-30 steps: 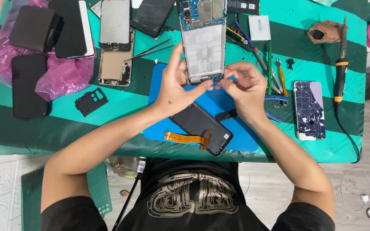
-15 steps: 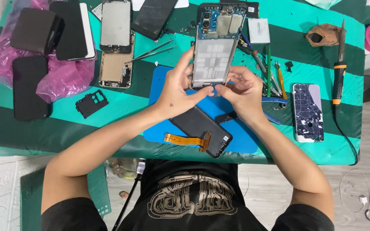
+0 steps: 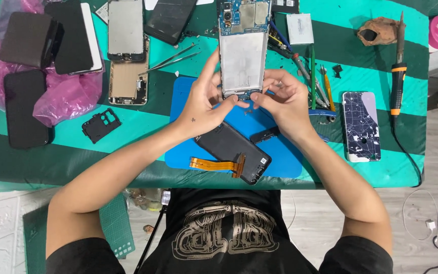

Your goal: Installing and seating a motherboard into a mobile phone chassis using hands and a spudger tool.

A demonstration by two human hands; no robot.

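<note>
Blue rubber mat point(image 3: 188, 147) lies at the middle of the green table point(image 3: 36, 167), and everything else sits around it. Above the mat's far edge both hands hold an opened phone frame point(image 3: 243, 50) upright by its lower end: the left hand point(image 3: 204, 106) pinches its left side between thumb and fingers, the right hand point(image 3: 285, 104) closes on its bottom right corner. On the mat, just below the hands, lies a black screen panel point(image 3: 231, 149) with an orange ribbon cable point(image 3: 214, 164). Right of the mat lie a cracked phone back point(image 3: 361, 126) and a soldering iron point(image 3: 397, 76); left of it, tweezers point(image 3: 171, 59) and a small black cover point(image 3: 101, 124)
</note>
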